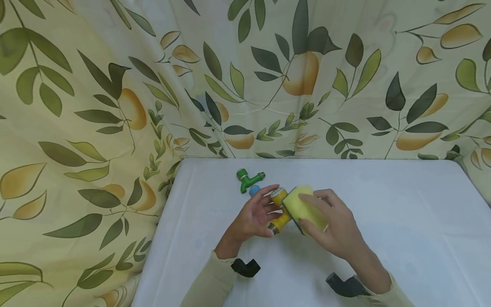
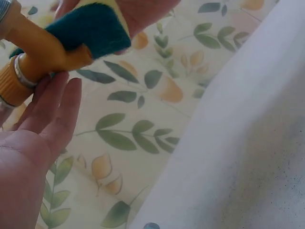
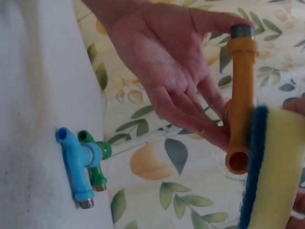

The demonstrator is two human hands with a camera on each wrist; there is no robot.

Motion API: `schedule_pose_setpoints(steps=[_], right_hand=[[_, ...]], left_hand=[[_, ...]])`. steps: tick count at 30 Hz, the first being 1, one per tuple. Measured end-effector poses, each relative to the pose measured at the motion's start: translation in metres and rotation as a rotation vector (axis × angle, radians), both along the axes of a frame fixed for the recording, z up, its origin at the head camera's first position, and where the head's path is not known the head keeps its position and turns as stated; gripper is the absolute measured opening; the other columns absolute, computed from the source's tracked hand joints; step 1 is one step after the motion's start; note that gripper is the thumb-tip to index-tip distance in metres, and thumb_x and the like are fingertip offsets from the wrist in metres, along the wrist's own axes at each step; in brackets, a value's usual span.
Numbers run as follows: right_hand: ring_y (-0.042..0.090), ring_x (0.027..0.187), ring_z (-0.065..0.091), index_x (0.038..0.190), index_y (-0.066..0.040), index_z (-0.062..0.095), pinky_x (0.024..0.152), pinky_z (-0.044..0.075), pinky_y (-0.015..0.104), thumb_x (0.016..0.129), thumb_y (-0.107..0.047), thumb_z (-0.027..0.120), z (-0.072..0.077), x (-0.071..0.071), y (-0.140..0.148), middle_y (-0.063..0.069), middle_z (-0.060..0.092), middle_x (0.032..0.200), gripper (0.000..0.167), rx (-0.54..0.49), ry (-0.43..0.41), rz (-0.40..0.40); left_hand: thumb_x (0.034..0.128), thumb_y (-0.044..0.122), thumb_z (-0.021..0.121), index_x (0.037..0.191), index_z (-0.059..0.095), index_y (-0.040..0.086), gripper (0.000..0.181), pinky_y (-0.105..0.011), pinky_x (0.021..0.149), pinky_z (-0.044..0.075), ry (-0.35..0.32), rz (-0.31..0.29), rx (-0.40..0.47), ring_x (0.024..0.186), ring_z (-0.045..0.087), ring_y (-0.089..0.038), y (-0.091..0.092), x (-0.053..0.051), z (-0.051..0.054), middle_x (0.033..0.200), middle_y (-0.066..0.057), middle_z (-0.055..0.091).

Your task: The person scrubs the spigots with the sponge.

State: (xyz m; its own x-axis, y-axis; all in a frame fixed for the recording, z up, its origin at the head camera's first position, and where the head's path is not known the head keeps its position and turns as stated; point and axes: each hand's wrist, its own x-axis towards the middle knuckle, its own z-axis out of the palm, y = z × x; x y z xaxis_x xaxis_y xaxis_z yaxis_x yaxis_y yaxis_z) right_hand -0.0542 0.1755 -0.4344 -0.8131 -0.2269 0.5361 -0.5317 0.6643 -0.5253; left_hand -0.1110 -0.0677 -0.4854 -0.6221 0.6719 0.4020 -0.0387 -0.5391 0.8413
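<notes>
A yellow plastic tap (image 1: 283, 218) with a grey threaded end is held above the table by my left hand (image 1: 251, 220). In the right wrist view the thumb touches the threaded end of the tap (image 3: 243, 86), and the fingers support its other side. My right hand (image 1: 342, 228) grips a yellow sponge (image 1: 304, 207) with a dark green scouring side. That scouring side (image 2: 93, 28) faces the tap and lies against it or very close. Parts of the right hand's fingers are hidden behind the sponge.
A green tap (image 1: 250, 181) and a blue tap (image 1: 254, 190) lie on the white table (image 1: 402, 213) beyond my left hand. Behind the table hangs a curtain (image 1: 215, 106) with leaf and fruit prints. Dark curved pieces (image 1: 245, 267) sit at both wrists.
</notes>
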Motion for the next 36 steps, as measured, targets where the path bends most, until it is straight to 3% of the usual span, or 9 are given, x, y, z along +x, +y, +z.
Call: schedule_pose_setpoints(steps=[2,7,11,15,19,24,28,32,36], right_hand=[[0.012,0.092,0.056,0.129,-0.019,0.069,0.065,0.049,0.025,0.072,-0.017,0.085,0.0015,-0.0006,-0.0023,0.002,0.06,0.113,0.058,-0.006,-0.003,-0.026],[0.014,0.092,0.057,0.129,-0.019,0.069,0.066,0.05,0.025,0.072,-0.018,0.085,0.0042,-0.0002,-0.0057,0.002,0.06,0.113,0.059,-0.01,0.005,0.009],[0.013,0.095,0.055,0.13,-0.019,0.068,0.069,0.05,0.024,0.073,-0.018,0.085,0.0035,-0.003,-0.0059,0.003,0.059,0.113,0.06,-0.019,0.01,-0.021],[0.015,0.094,0.059,0.129,-0.018,0.069,0.069,0.054,0.026,0.07,-0.017,0.086,0.003,-0.0037,-0.0049,0.003,0.059,0.114,0.061,-0.022,0.021,0.025],[0.014,0.097,0.058,0.131,-0.019,0.068,0.071,0.052,0.024,0.071,-0.016,0.085,0.0018,-0.0051,-0.0039,0.003,0.058,0.115,0.062,-0.023,0.021,0.012],[0.015,0.096,0.059,0.129,-0.019,0.069,0.072,0.054,0.026,0.069,-0.017,0.087,0.0002,-0.0038,-0.0041,0.003,0.058,0.115,0.062,-0.007,0.034,0.063],[0.014,0.1,0.056,0.131,-0.019,0.067,0.072,0.053,0.025,0.071,-0.017,0.086,-0.0012,-0.0035,-0.0033,0.004,0.058,0.116,0.063,-0.006,0.018,0.01],[0.015,0.1,0.058,0.13,-0.019,0.068,0.073,0.055,0.028,0.069,-0.017,0.087,-0.0027,-0.0017,-0.0021,0.002,0.059,0.116,0.063,-0.003,0.003,0.044],[0.013,0.104,0.056,0.132,-0.019,0.065,0.076,0.052,0.024,0.071,-0.017,0.087,-0.0042,-0.0021,-0.0016,0.003,0.058,0.117,0.065,-0.009,-0.002,0.005]], left_hand=[[0.0805,0.029,0.089,0.159,0.019,0.0,0.109,-0.03,0.109,0.048,0.033,-0.007,-0.022,0.128,0.056,-0.014,0.0015,0.001,0.0005,0.146,0.0,0.051],[0.0845,0.032,0.085,0.157,0.016,-0.005,0.106,-0.031,0.112,0.045,0.125,-0.034,-0.032,0.131,0.053,-0.013,0.0043,0.0028,0.0,0.15,0.002,0.045],[0.085,0.031,0.085,0.158,0.019,0.001,0.103,-0.029,0.111,0.045,0.118,-0.043,-0.027,0.131,0.053,-0.014,0.005,0.0028,-0.0001,0.151,0.001,0.04],[0.0853,0.036,0.084,0.159,0.017,0.0,0.106,-0.028,0.11,0.044,0.117,-0.038,-0.044,0.13,0.052,-0.013,0.005,0.0024,0.0011,0.153,0.001,0.039],[0.0853,0.044,0.082,0.161,0.012,-0.003,0.113,-0.026,0.11,0.043,0.131,0.002,-0.085,0.129,0.052,-0.011,0.0043,0.0032,0.0023,0.151,0.003,0.042],[0.0845,0.051,0.08,0.158,0.016,-0.007,0.113,-0.025,0.107,0.045,0.119,0.041,-0.12,0.127,0.054,-0.008,0.0028,0.0039,0.001,0.149,0.002,0.048],[0.0842,0.052,0.08,0.155,0.021,-0.011,0.112,-0.025,0.105,0.045,0.136,0.075,-0.141,0.126,0.053,-0.009,0.0015,0.0037,-0.0004,0.147,-0.001,0.049],[0.0827,0.052,0.082,0.154,0.025,-0.01,0.11,-0.026,0.103,0.043,0.139,0.108,-0.171,0.126,0.05,-0.009,-0.0008,0.0041,-0.001,0.145,0.003,0.05],[0.0831,0.049,0.082,0.153,0.026,-0.01,0.108,-0.026,0.102,0.041,0.139,0.115,-0.169,0.126,0.05,-0.008,-0.0023,0.0035,-0.0015,0.144,0.007,0.051]])
